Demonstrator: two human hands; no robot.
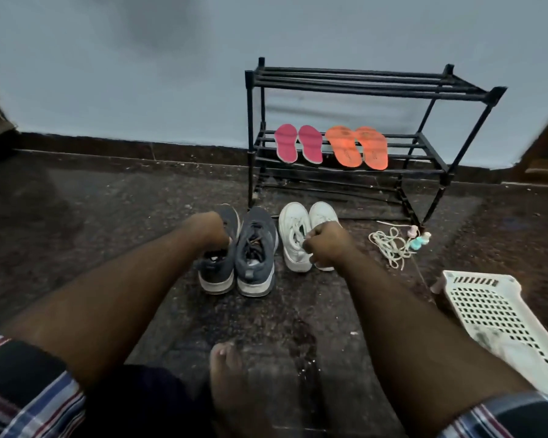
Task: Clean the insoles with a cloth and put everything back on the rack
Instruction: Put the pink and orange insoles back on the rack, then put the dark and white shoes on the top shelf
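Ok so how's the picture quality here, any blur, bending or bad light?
Head view: dim, flat light; wide-angle bending curves the floor edge and skews the rack; edges smear, blurring the basket; centre is sharper, with the pink insoles, orange insoles and both hands, left, right, readable.

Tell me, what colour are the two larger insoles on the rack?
Bright orange insoles, seen in the head view, beside a pink pair.

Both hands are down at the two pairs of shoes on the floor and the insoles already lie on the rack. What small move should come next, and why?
Probably lift both pairs toward the rack. The left hand grips the grey shoes and the right hand the white shoes, all still on the floor, while the pink insoles and orange insoles already lie on the middle shelf; the top shelf looks free.
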